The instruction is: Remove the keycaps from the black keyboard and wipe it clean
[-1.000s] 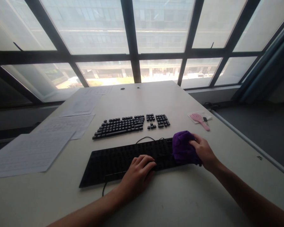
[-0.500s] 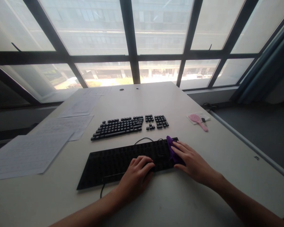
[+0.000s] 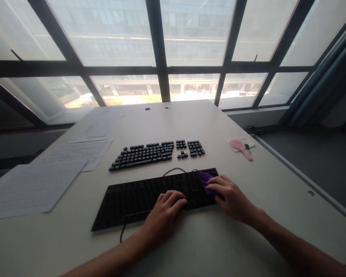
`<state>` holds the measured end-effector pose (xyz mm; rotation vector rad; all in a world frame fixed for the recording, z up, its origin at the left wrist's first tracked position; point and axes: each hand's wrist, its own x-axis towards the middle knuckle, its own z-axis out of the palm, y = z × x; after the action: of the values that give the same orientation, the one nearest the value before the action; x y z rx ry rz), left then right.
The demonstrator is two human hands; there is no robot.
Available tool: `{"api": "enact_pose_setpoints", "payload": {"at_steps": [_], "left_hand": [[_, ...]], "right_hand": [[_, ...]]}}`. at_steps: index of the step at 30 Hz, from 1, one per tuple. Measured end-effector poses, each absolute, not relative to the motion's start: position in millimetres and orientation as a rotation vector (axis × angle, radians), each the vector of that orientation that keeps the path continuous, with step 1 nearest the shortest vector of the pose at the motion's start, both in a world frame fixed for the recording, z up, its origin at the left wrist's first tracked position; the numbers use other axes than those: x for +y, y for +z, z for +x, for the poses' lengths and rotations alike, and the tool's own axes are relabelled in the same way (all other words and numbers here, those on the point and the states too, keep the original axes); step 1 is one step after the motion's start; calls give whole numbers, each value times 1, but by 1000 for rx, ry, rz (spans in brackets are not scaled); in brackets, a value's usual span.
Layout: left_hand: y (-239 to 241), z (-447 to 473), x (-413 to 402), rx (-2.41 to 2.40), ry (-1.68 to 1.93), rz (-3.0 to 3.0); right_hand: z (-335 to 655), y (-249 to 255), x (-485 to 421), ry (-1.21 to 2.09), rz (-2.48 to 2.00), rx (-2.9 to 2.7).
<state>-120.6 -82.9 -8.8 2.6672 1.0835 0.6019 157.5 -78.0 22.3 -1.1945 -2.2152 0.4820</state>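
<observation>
A black keyboard base [image 3: 138, 198] with its keycaps off lies at a slant on the table. Near the middle of its front edge, my left hand [image 3: 170, 207] rests with bent fingers on its top and grips it. In my right hand [image 3: 230, 196] a bunched purple cloth [image 3: 206, 181] is pinched against the right part of the base. Part of the cloth is hidden under my fingers. Behind the base, the black keycaps [image 3: 144, 156] are laid out in keyboard order, with the number pad keycaps [image 3: 195, 148] grouped at the right.
Written paper sheets [image 3: 37, 188] cover the table's left side. On the right lie a pink round-headed brush [image 3: 238, 146] and a small dark item [image 3: 247, 146] on clear plastic. A thin black cable [image 3: 174, 169] loops behind the base. Windows stand beyond the white table [image 3: 184, 119].
My right hand has closed more tightly round the cloth and bunched it, drawing its top edge slightly left and down. My left hand stays in place on the base.
</observation>
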Motion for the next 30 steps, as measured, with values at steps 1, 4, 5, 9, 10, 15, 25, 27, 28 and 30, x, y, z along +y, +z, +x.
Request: {"api": "enact_pose_setpoints", "payload": {"at_steps": [1,4,5,9,10,15,25,27,28,30], "left_hand": [[-8,-120,-83,1086,605,2667],[-6,-119,-83,1090,613,2667],[-5,-119,-83,1090,608,2666],[-5,-119,-83,1076,608,2660],[-5,-120,-83,1071,614,2659],[-7,-120,-84,1075,629,2660],[-10,-122,-84,1062,655,2638],[-11,-124,-84,1046,682,2600],[-12,-124,-84,1038,702,2579],[-11,-125,-84,1034,738,2538]], "right_hand": [[151,24,-86,540,-1124,-2275],[138,26,-100,686,-919,-2386],[138,26,-100,680,-924,-2353],[148,17,-79,468,-1254,-2012],[150,15,-74,438,-1335,-1960],[138,16,-77,606,-1276,-2026],[95,32,-39,361,-1325,-2174],[83,32,-39,397,-1293,-2292],[78,32,-41,435,-1244,-2340],[69,33,-42,487,-1169,-2362]]}}
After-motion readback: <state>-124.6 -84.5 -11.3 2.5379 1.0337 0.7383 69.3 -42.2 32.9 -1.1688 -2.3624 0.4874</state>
